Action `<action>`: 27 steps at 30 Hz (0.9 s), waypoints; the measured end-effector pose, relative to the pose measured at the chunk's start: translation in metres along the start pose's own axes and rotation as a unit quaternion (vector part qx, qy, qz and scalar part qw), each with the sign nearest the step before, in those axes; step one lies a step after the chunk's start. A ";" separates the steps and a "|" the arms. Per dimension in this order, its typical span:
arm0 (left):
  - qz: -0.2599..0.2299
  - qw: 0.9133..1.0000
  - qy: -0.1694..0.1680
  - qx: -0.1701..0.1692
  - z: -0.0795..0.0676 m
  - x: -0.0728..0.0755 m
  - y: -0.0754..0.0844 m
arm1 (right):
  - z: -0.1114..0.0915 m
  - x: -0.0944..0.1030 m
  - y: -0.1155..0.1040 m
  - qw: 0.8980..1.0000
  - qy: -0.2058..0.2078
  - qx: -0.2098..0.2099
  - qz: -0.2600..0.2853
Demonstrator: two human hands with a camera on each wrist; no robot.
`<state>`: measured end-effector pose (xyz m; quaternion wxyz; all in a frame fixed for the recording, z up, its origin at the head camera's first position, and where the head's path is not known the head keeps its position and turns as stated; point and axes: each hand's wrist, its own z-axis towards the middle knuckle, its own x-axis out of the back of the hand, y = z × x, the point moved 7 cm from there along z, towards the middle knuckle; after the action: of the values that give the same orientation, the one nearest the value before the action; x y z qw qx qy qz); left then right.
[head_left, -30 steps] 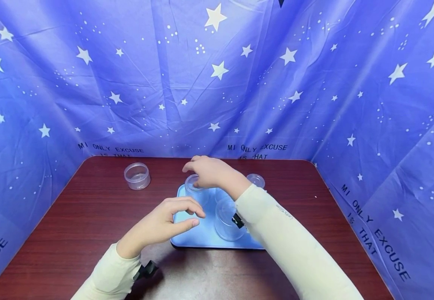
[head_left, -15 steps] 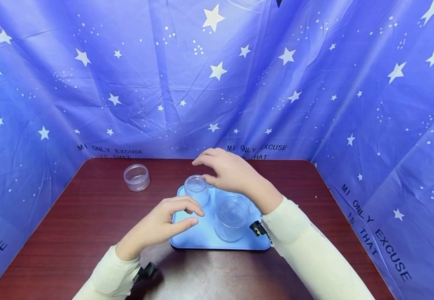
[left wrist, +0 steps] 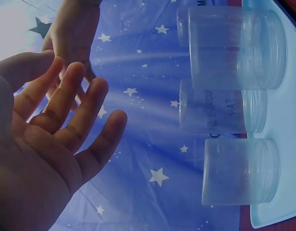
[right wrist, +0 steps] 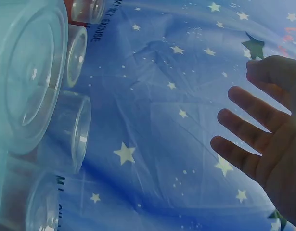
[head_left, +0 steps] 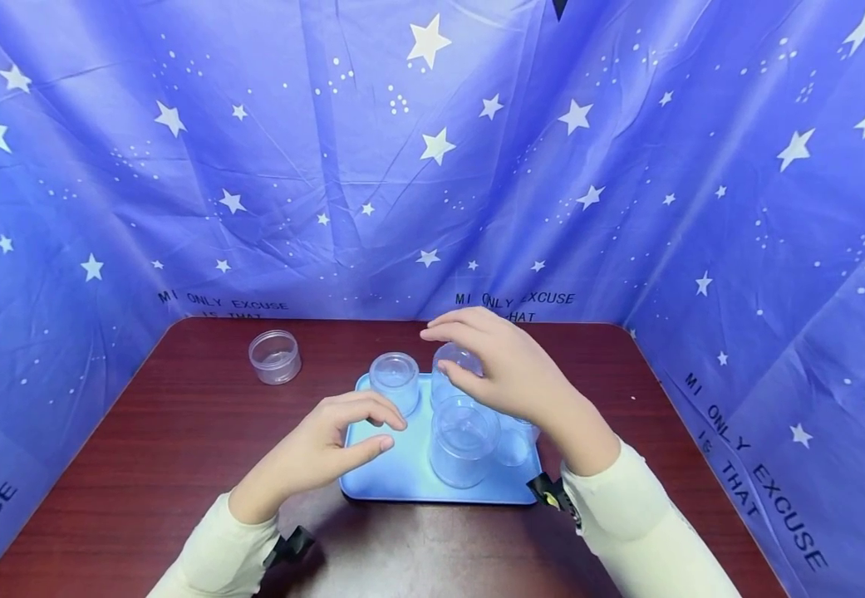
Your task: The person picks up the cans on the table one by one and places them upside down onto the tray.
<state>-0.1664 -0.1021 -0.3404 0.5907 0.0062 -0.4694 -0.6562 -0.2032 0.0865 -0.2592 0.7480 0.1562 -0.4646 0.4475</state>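
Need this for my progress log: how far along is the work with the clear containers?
Looks done: the left container, front container and back container stand on the blue tray, with a right container partly hidden by the right hand. In hand: nothing; neither that hand nor the left hand grips anything. Possibly left: the lone container on the table, outside the tray.
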 end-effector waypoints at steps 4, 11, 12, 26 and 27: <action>0.001 1.000 0.006 0.000 0.001 0.002 0.001 | -0.014 0.012 0.000 0.999 0.036 -0.003 0.003; -0.007 1.000 0.009 0.003 0.001 0.002 0.001 | -0.039 0.025 0.003 0.996 0.080 -0.019 0.022; -0.007 1.000 0.010 0.002 0.001 0.002 0.001 | -0.043 0.025 0.004 0.996 0.081 -0.021 0.023; -0.006 1.000 0.026 -0.016 0.001 0.005 0.001 | -0.077 0.018 0.009 0.996 0.083 -0.022 0.026; -0.006 0.999 0.026 -0.017 0.001 0.006 0.001 | -0.079 0.017 0.009 0.996 0.081 -0.022 0.027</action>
<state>-0.1677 -0.1054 -0.3357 0.5986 0.0160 -0.4424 -0.6676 -0.1639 0.1519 -0.2875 0.7741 0.0901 -0.4164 0.4682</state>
